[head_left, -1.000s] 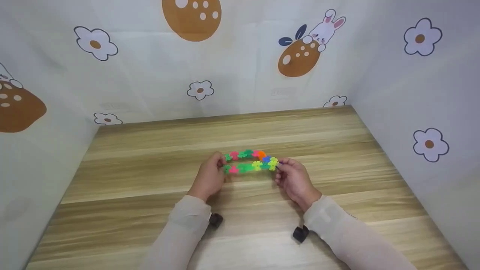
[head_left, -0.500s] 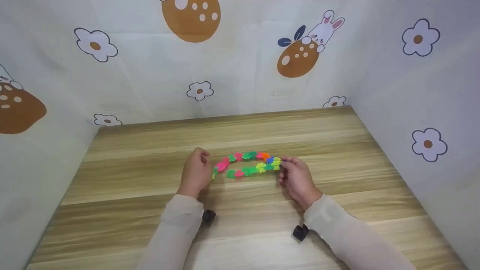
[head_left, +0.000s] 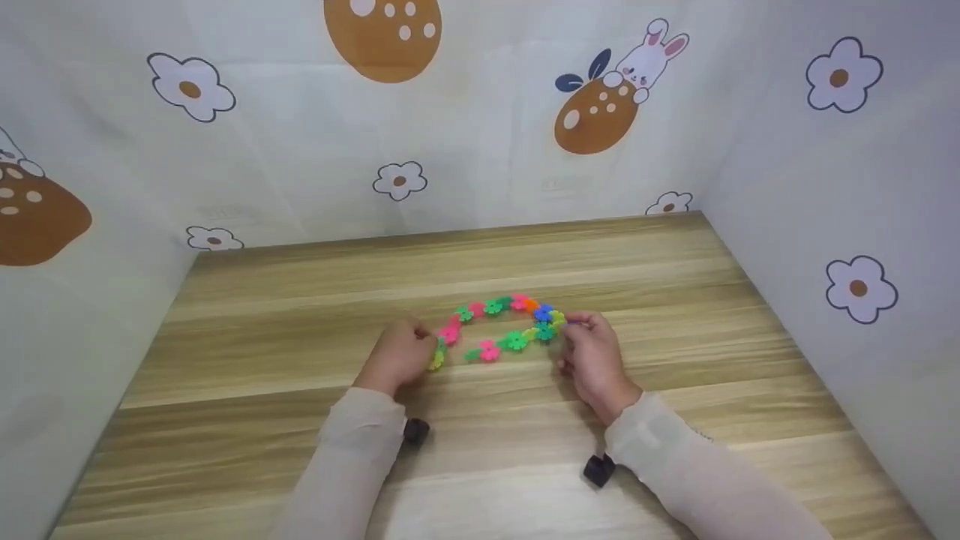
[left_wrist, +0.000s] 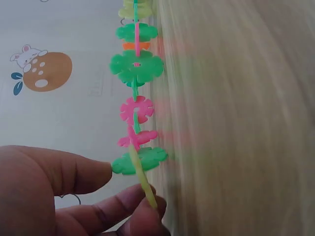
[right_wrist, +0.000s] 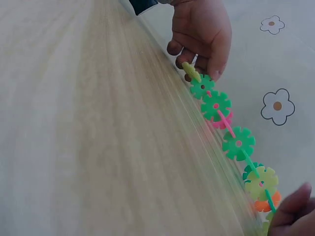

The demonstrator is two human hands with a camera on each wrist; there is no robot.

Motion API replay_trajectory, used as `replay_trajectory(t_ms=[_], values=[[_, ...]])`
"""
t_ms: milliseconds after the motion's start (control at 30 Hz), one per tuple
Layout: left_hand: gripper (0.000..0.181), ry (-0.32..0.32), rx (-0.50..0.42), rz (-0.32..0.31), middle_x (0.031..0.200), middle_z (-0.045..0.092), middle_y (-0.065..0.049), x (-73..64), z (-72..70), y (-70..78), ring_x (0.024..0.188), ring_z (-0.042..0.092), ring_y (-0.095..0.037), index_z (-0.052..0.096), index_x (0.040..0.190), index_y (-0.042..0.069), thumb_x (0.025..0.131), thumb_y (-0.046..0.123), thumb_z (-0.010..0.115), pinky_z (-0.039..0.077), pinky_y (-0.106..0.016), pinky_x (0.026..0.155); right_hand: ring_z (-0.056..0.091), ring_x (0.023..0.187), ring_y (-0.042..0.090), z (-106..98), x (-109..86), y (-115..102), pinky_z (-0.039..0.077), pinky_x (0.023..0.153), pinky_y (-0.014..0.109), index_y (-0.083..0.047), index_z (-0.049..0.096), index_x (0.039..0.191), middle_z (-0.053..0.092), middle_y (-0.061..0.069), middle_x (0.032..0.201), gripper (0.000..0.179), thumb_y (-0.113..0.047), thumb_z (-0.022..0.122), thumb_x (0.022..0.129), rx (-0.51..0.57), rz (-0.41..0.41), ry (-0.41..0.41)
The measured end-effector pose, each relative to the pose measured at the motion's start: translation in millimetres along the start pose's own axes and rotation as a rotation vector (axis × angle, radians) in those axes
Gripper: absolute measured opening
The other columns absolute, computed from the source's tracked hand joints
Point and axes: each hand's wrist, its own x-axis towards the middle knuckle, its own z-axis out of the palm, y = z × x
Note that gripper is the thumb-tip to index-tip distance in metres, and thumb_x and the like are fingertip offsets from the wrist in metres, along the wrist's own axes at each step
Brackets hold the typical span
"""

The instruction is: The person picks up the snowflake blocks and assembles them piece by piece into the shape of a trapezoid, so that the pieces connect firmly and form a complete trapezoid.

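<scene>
A chain of interlocking plastic snowflake discs in green, pink, yellow, orange and blue bends into a loop with a gap at its left. My left hand pinches the chain's left end, where a green disc meets a yellow disc; the thumb touches the green disc's edge. At the right bend, my right hand pinches the chain beside a yellow disc. The near strand's loose end, a green disc after a pink one, points toward my left hand. Part of the right bend is hidden behind the fingers.
The wood-grain table lies under both hands. Pale cloth walls printed with flowers and rabbits rise at the back and sides. A black wrist camera sits below the left cuff, another black camera below the right.
My left hand has let go of the near strand and shifted left along the far strand to its end. The loop now gapes at the left. My right hand has stayed nearly still.
</scene>
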Motion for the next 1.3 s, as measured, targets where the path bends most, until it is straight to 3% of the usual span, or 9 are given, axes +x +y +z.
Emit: replay_trajectory(t_ms=[100, 233, 333, 633, 767, 900, 1100, 1300], values=[[0.032, -0.048, -0.03, 0.004, 0.1, 0.066, -0.009, -2.9, 4.6, 3.4, 0.078, 0.058, -0.019, 0.069, 0.123, 0.004, 0.104, 0.024, 0.053, 0.049, -0.03, 0.066, 0.042, 0.05, 0.011, 1.7, -4.8, 1.4, 0.052, 0.054, 0.028, 0.0, 0.05, 0.135, 0.047, -0.001, 0.069, 0.032, -0.006, 0.052, 0.104, -0.04, 0.077, -0.224], [0.029, -0.105, -0.06, 0.02, 0.085, 0.065, -0.007, -5.8, 10.3, 7.7, 0.064, 0.055, -0.016, 0.068, 0.122, 0.006, 0.104, 0.024, 0.053, 0.046, -0.029, 0.057, 0.056, 0.054, 0.011, 1.8, -10.0, 1.6, 0.061, 0.06, 0.033, -0.007, 0.039, 0.155, 0.066, 0.005, 0.086, 0.052, -0.007, 0.051, 0.105, -0.155, 0.166, -0.521], [0.032, -0.121, -0.07, 0.037, 0.087, 0.066, -0.007, -6.3, 13.2, 10.5, 0.063, 0.055, -0.015, 0.065, 0.127, 0.006, 0.105, 0.027, 0.057, 0.047, -0.029, 0.056, 0.062, 0.06, 0.011, 1.0, -11.2, 0.7, 0.063, 0.066, 0.034, -0.011, 0.029, 0.163, 0.07, 0.011, 0.101, 0.062, -0.009, 0.053, 0.105, -0.208, 0.197, -0.643], [0.035, -0.147, -0.07, 0.081, 0.111, 0.068, -0.01, -5.2, 20.1, 14.5, 0.076, 0.063, -0.017, 0.06, 0.132, 0.006, 0.103, 0.025, 0.062, 0.052, -0.03, 0.067, 0.062, 0.057, 0.01, 2.2, -11.5, -2.8, 0.062, 0.063, 0.032, -0.021, 0.02, 0.169, 0.073, 0.016, 0.108, 0.082, -0.01, 0.063, 0.1, -0.321, 0.2, -0.704], [0.033, -0.164, -0.097, 0.082, 0.113, 0.068, -0.01, -5.5, 21.8, 14.8, 0.073, 0.062, -0.017, 0.06, 0.131, 0.007, 0.102, 0.023, 0.062, 0.052, -0.03, 0.065, 0.063, 0.056, 0.013, 6.2, -12.2, -4.3, 0.064, 0.064, 0.035, -0.029, 0.02, 0.168, 0.074, 0.017, 0.109, 0.085, -0.011, 0.065, 0.098, -0.353, 0.202, -0.688], [0.03, -0.19, -0.135, 0.089, 0.113, 0.068, -0.011, -5.3, 22.0, 13.0, 0.067, 0.063, -0.018, 0.059, 0.13, 0.007, 0.103, 0.021, 0.061, 0.053, -0.029, 0.059, 0.065, 0.055, 0.013, 13.3, -11.9, -5.7, 0.064, 0.063, 0.037, -0.029, 0.021, 0.168, 0.076, 0.018, 0.109, 0.086, -0.012, 0.065, 0.097, -0.372, 0.207, -0.693], [0.033, -0.234, -0.223, 0.078, 0.115, 0.066, -0.013, -4.2, 23.0, 8.9, 0.063, 0.067, -0.02, 0.055, 0.134, 0.006, 0.105, 0.02, 0.059, 0.057, -0.031, 0.057, 0.063, 0.057, 0.014, 25.1, -8.0, -4.0, 0.064, 0.062, 0.036, -0.025, 0.036, 0.164, 0.071, 0.013, 0.106, 0.073, -0.017, 0.067, 0.099, -0.397, 0.244, -0.731], [0.037, -0.249, -0.292, 0.049, 0.124, 0.063, -0.014, -3.1, 24.6, 6.6, 0.067, 0.069, -0.021, 0.054, 0.137, 0.006, 0.106, 0.026, 0.062, 0.06, -0.032, 0.059, 0.061, 0.061, 0.016, 22.7, -7.1, -1.6, 0.063, 0.063, 0.034, -0.02, 0.049, 0.156, 0.063, 0.011, 0.11, 0.055, -0.019, 0.065, 0.103, -0.41, 0.243, -0.726]])
